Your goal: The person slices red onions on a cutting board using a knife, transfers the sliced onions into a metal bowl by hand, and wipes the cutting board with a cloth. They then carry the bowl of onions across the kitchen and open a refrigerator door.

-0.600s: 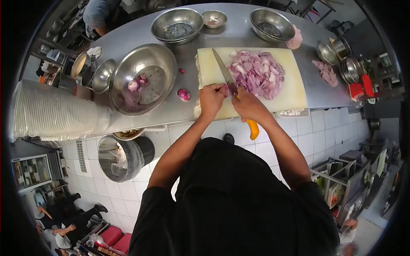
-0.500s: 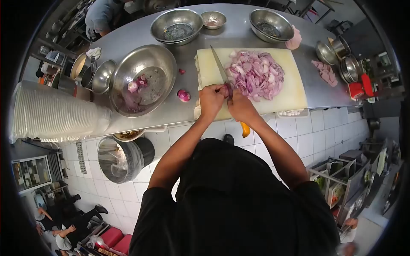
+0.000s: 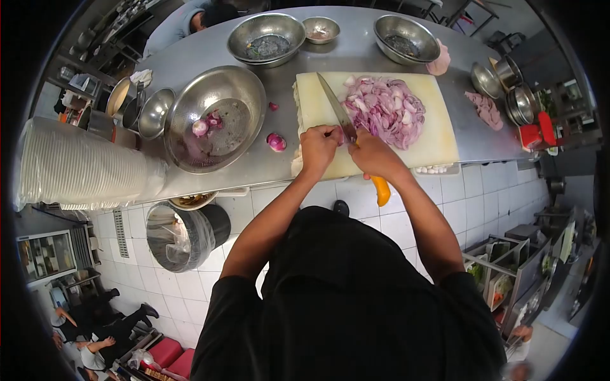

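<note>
My right hand is closed around the yellow-handled knife. Its blade points away from me over the left part of the white cutting board. Just left of the blade, my left hand is closed, its fingertips on a small piece of red onion that they partly hide. A heap of sliced red onion lies on the board, right of the knife. Off the board's left edge, a larger red onion piece and a small scrap rest on the steel table.
At the left stands a large steel bowl with some onion inside. Smaller bowls line the far side. Wrapped, stacked containers occupy the left corner. A lined bin stands below the table. Another person leans at the far left.
The knife and my right hand have shifted slightly right, away from my left fingers, showing more of the yellow handle. The far person has bent lower toward the table.
</note>
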Tool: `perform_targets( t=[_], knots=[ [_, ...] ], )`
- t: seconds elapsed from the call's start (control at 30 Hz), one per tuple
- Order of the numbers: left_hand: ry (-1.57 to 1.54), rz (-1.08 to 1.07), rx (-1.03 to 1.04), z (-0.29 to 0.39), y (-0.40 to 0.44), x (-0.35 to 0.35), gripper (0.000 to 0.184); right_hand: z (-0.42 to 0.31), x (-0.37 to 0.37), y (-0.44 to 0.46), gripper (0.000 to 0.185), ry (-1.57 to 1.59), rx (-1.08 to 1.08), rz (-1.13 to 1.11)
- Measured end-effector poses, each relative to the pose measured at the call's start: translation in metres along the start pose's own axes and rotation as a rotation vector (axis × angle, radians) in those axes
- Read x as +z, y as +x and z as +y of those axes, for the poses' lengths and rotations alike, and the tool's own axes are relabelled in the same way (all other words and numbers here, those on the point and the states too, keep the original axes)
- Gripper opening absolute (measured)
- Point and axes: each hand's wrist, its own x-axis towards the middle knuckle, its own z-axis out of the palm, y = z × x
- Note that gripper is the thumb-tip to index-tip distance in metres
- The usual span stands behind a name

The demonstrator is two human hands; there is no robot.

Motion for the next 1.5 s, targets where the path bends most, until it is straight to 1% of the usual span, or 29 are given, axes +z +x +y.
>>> perform_targets(
  t=[0.07,0.17,0.27,0.37,0.47,0.57,0.67,0.77,0.87,0.97,1.07,1.2,1.37,1.5],
  knots=[
    [0.013,0.007,0.006,0.002,-0.004,0.000,0.020,-0.003,0.004,-0.004,0.030,0.005,0.040,-0.002],
    [0.015,0.033,0.018,-0.009,-0.005,0.006,0.020,0.037,0.039,0.024,0.031,-0.054,-0.060,0.083],
    [-0.093,-0.005,-0.026,-0.005,-0.010,0.006,0.019,0.026,0.021,0.008,0.032,-0.015,-0.033,0.027],
    [-0.048,-0.019,-0.030,0.003,-0.015,0.004,0.019,0.010,0.001,-0.008,0.033,0.014,0.030,-0.036],
    [-0.062,-0.011,-0.041,-0.014,-0.015,0.013,0.018,-0.002,-0.007,-0.020,0.034,-0.044,0.085,-0.089],
    [-0.050,0.013,-0.046,-0.012,-0.019,0.013,0.018,0.002,0.000,-0.024,0.035,-0.022,0.073,-0.055],
    [-0.062,0.000,-0.044,-0.006,-0.024,0.010,0.017,0.028,0.032,-0.006,0.035,-0.004,0.038,0.023],
    [-0.020,0.028,-0.024,-0.019,-0.024,0.016,0.017,0.041,0.039,0.001,0.035,-0.046,-0.008,0.036],
    [-0.033,-0.027,-0.073,0.002,-0.032,0.009,0.017,0.024,0.013,-0.015,0.035,0.002,0.041,-0.040],
    [-0.060,-0.067,-0.085,-0.007,-0.033,0.012,0.018,0.005,-0.004,-0.036,0.034,-0.018,0.112,-0.111],
    [-0.049,-0.027,-0.072,-0.009,-0.035,0.014,0.019,0.003,-0.001,-0.040,0.034,-0.027,0.129,-0.105],
    [-0.079,-0.011,-0.090,-0.010,-0.036,0.015,0.018,0.004,0.007,-0.039,0.033,-0.007,0.099,-0.075],
    [-0.048,-0.001,-0.081,-0.009,-0.035,0.015,0.017,0.043,0.043,-0.006,0.034,-0.048,-0.006,0.038],
    [-0.058,-0.014,-0.104,-0.009,-0.035,0.013,0.018,0.016,0.007,-0.027,0.035,-0.020,0.050,-0.050]
  ],
)
